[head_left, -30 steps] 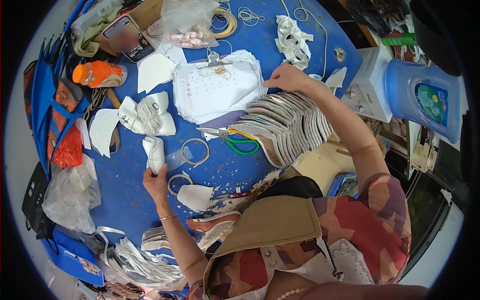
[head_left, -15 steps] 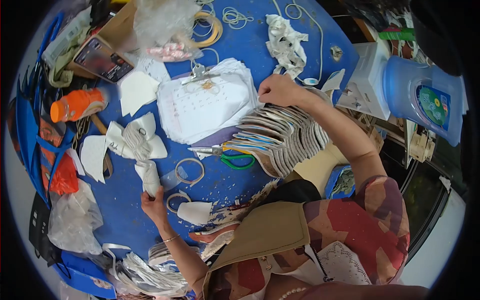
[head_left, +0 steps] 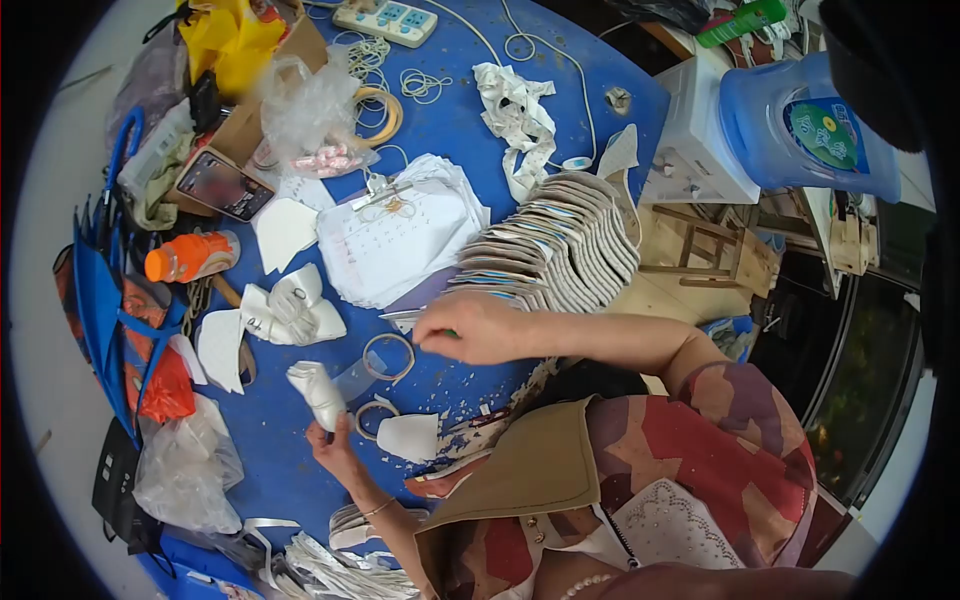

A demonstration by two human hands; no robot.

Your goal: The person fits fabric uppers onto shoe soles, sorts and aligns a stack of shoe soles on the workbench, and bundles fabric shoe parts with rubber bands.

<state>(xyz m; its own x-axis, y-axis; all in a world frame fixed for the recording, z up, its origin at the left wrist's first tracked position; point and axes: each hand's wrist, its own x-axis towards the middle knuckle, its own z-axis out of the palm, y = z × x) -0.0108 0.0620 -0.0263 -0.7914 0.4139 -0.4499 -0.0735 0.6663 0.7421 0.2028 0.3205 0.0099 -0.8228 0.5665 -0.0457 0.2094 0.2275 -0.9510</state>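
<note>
Left hand (head_left: 335, 440) grips the white roll (head_left: 317, 396), right hand (head_left: 468, 328) curls by the scissors (head_left: 402, 318)

And here's the picture at the blue desk (head_left: 285, 450): thumb and fingers of the left hand pinch the near end of that white roll, the far end tipping away up and to the left. Whether it touches the desk top, I cannot tell from this angle. Just to its right, a tape ring (head_left: 358, 418) sits close to the left hand, with a white cut piece (head_left: 409, 437) beside it; farther up lies a second ring (head_left: 366, 350).

Over to the right hand! Fingers bent inward, palm down over the scissors, blades poking out to the left, a speck of green handle peeping past the knuckles (whether those fingers actually grasp it, I cannot tell). Right behind stands the big row of grey-edged pieces (head_left: 555, 245), packed in a long curving file, and next to it the clipped papers (head_left: 400, 235).

Up beyond the white roll, near but apart, rests a tied white bundle (head_left: 292, 305) with dark marks on it, and farther off an orange bottle (head_left: 192, 256) lies on its side below a phone (head_left: 222, 185).
</note>
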